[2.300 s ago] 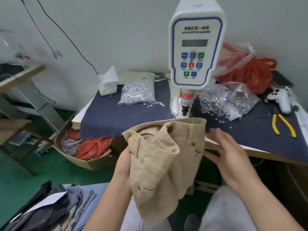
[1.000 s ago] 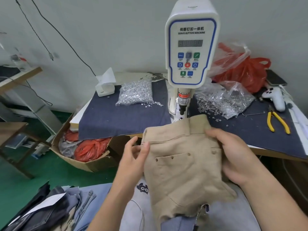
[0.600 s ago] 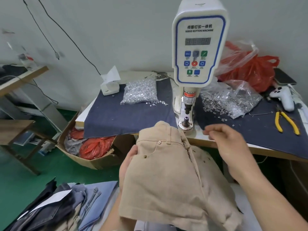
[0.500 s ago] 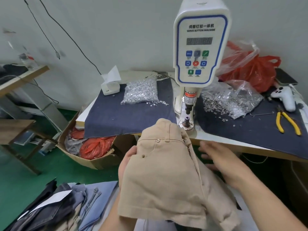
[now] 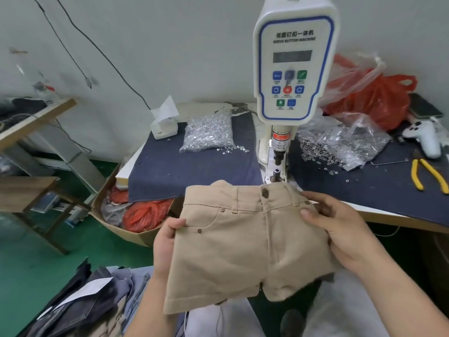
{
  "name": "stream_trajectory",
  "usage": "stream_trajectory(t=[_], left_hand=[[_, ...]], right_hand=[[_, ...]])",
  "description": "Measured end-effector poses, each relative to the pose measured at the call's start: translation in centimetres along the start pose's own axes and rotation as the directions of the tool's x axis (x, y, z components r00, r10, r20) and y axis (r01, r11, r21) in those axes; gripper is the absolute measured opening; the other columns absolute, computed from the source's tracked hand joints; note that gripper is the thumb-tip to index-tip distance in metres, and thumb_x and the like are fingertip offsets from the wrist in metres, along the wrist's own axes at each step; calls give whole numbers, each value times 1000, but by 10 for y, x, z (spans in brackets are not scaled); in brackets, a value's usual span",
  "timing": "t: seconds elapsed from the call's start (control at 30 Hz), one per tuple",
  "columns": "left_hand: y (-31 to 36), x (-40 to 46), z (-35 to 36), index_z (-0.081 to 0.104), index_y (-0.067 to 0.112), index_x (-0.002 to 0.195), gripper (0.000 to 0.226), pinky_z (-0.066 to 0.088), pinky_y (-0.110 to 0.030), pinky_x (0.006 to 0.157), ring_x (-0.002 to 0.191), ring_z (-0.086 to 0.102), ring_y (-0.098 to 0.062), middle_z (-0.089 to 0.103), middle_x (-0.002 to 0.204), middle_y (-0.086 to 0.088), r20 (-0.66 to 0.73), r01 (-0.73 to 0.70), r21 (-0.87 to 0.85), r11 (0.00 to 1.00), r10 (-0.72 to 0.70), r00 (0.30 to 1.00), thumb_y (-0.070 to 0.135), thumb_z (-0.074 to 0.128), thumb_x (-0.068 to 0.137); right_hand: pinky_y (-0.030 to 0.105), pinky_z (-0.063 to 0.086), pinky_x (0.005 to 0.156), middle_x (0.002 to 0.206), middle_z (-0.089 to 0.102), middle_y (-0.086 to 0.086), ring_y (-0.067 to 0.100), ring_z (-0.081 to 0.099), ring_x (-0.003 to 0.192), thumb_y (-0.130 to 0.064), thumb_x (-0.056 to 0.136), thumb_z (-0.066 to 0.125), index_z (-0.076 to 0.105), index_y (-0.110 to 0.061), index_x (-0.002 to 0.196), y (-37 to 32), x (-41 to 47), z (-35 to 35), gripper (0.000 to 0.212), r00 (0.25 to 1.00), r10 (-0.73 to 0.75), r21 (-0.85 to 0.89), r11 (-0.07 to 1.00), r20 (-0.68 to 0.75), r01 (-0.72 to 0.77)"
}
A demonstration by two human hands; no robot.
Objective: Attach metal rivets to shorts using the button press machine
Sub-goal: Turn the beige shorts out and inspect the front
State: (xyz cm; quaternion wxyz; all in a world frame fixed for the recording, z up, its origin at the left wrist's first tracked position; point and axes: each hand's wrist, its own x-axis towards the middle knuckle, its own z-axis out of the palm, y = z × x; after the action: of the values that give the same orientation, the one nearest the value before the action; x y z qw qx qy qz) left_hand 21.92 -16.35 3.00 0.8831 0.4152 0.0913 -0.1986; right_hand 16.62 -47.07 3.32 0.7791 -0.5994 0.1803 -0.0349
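Head view, shorts: you hold the tan shorts [image 5: 245,242] front side up, spread flat in the air just in front of the button press machine [image 5: 292,69], waistband edge nearly reaching its base.

Head view, left hand: your left hand [image 5: 167,242] grasps the side seam by the pocket, thumb on top, fingers tucked beneath the cloth.

Head view, right hand: your right hand [image 5: 340,229] clasps the other hip, thumb pressed on the front, fingers curled behind.

Head view, what is set: a brown waist button [image 5: 265,192] sits at the fly, and two small rivets [image 5: 199,230] mark the pocket corners on the left-hand side of the machine.

Head view, die: the lower die [image 5: 276,173] stands bare right under the machine's head, just beyond the waistband.

Head view, stock: one bag of silver rivets [image 5: 209,135] lies to the machine's left on the navy cloth [image 5: 184,171], a second open bag [image 5: 340,144] to its right; yellow pliers [image 5: 428,173] rest farther right.

Step in hand: judging by this, you're checking which corners lack a rivet.

Doing it well: pick the pocket corner, keep a single layer smooth over the die, pull the cloth taut with both hands, and keep your fingertips well to the side of the punch.
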Motion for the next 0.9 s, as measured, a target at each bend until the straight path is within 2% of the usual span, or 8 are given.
stream_trajectory(t=[0.07, 0.2, 0.3, 0.37, 0.47, 0.57, 0.67, 0.9], left_hand=[[1, -5, 3, 84, 7, 83, 34, 63, -31, 68, 78, 77, -27, 79, 87, -10, 84, 74, -12, 997, -73, 994, 21, 78, 52], [1, -7, 4, 78, 8, 122, 47, 62, -44, 86, 113, 73, -38, 73, 127, -19, 47, 231, 72, 970, -234, 971, 24, 74, 78], [4, -5, 9, 79, 12, 120, 40, 63, -42, 81, 113, 73, -37, 73, 128, -20, -44, 160, 259, 953, -154, 987, 28, 76, 83], [4, -3, 18, 80, 12, 117, 36, 63, -38, 77, 108, 75, -36, 75, 123, -21, -11, 112, 351, 930, -115, 993, 27, 75, 85], [4, -2, 40, 79, 14, 117, 34, 62, -37, 81, 110, 75, -36, 75, 123, -20, 65, 68, 470, 880, -112, 992, 27, 74, 87], [1, 1, 63, 79, 15, 118, 33, 60, -39, 86, 112, 74, -35, 75, 123, -19, 134, 66, 568, 820, -172, 976, 31, 71, 91], [1, 7, 79, 76, 14, 123, 37, 57, -47, 98, 118, 71, -37, 74, 126, -18, 165, 53, 618, 784, -195, 967, 37, 69, 95], [18, 17, 72, 82, 22, 112, 32, 57, -43, 97, 112, 75, -28, 79, 118, -8, 49, 57, 670, 740, -121, 991, 47, 66, 100]], right_hand=[[36, 55, 86, 107, 76, 9, 21, 72, 95, -3, 83, 77, 75, -26, 116, -3, -3, -2, 40, 997, -67, -104, 992, -25, 64], [38, 55, 87, 105, 78, 5, 21, 73, 96, -6, 88, 75, 77, -36, 112, -12, -6, -17, 38, 988, -152, -205, 968, -28, 144], [39, 50, 84, 101, 72, 17, 25, 65, 87, -8, 91, 74, 77, -32, 108, -14, -3, -31, 31, 992, -126, -493, 863, 9, 115], [33, 48, 81, 95, 73, 7, 19, 63, 85, -6, 91, 71, 77, -32, 100, -14, -2, -34, 28, 990, -143, -623, 775, -6, 108], [18, 47, 77, 92, 74, -20, 0, 65, 88, -11, 96, 66, 76, -35, 95, -18, 2, -25, 26, 970, -231, -608, 781, -68, 143], [18, 46, 91, 111, 70, -30, -11, 62, 105, -37, 98, 67, 72, -44, 112, -25, 8, -6, 17, 972, -175, -606, 761, 155, 233], [27, 49, 100, 126, 68, -24, -2, 62, 119, -63, 87, 69, 59, -41, 133, -29, 8, 19, 52, 887, 2, -556, 779, 462, 288], [10, 38, 66, 90, 67, -19, -11, 57, 83, -56, 81, 77, 66, -42, 90, -37, 21, 18, 20, 942, -211, -821, 464, 262, 332]])
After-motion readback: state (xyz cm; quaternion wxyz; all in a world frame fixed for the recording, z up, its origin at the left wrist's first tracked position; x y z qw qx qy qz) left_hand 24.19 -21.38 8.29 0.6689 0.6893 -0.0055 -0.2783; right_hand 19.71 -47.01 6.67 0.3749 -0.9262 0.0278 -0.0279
